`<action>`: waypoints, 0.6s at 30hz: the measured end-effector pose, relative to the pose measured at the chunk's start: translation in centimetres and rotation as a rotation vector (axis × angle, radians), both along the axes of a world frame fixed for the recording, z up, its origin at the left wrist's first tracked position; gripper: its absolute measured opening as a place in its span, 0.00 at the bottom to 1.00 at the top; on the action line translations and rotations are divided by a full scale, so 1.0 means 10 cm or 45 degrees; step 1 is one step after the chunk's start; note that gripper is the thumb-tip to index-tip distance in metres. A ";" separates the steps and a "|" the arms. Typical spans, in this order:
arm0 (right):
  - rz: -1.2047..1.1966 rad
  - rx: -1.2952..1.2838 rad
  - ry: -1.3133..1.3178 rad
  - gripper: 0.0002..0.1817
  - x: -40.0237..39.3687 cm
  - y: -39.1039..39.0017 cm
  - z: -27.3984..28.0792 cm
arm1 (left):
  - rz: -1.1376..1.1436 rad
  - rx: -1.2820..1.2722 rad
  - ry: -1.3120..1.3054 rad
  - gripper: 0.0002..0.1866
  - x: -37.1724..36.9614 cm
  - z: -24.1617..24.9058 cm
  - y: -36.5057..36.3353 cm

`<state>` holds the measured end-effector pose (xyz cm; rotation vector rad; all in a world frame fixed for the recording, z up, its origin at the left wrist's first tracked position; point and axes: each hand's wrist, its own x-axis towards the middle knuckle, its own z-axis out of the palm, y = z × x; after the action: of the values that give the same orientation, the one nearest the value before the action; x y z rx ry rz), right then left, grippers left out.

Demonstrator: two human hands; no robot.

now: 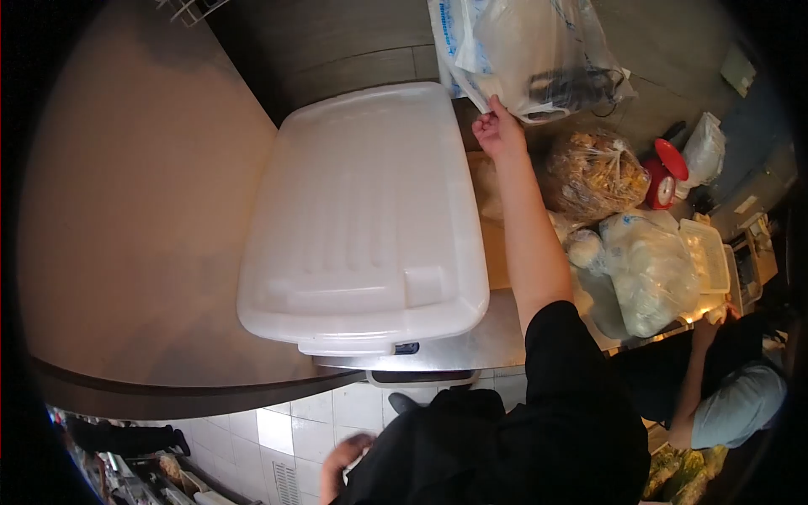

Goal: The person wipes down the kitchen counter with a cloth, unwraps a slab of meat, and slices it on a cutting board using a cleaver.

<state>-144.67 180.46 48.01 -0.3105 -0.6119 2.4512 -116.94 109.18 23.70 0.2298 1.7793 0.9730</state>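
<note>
The left hand (347, 454) is low in the view, at 7 o'clock from the right hand (498, 130); it is blurred and partly cut off by the black clothing, so its finger state and any contact cannot be determined. The right arm extends toward 12 o'clock, elbow nearly straight, forearm bare below the black sleeve (560, 345). The white lidded plastic bin (366, 210) sits at 8 o'clock from the right hand, its underside hidden. The right hand's thumb and fingers are closed together on the lower edge of the translucent plastic bag (539, 50). This bag is located at 1 o'clock from that hand; its top is cut off, and its dark contents are indistinct. The tied bag of brown food (598, 172) lies at 4 o'clock, with the red scale (665, 181) just beyond. A co-worker (745, 404), partly in shadow, is between 4 and 5 o'clock.
</note>
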 end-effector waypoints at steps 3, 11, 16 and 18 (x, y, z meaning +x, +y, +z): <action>0.114 -0.057 0.039 0.10 0.33 -0.18 0.20 | -0.092 0.397 0.301 0.17 -0.57 2.38 1.47; 0.432 -0.166 0.255 0.10 0.91 -0.61 0.52 | 0.013 0.730 1.770 0.23 -2.09 3.95 4.24; 0.461 -0.054 0.102 0.08 1.02 -0.71 0.62 | 0.182 0.883 0.616 0.24 -2.63 3.98 5.23; 0.407 0.070 -0.012 0.11 1.01 -0.70 0.62 | 0.198 0.954 0.527 0.20 -2.57 3.94 5.35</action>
<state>-134.56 173.47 54.16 -0.2155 -0.7827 2.7315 -142.63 162.68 63.14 0.8192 1.7297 1.7837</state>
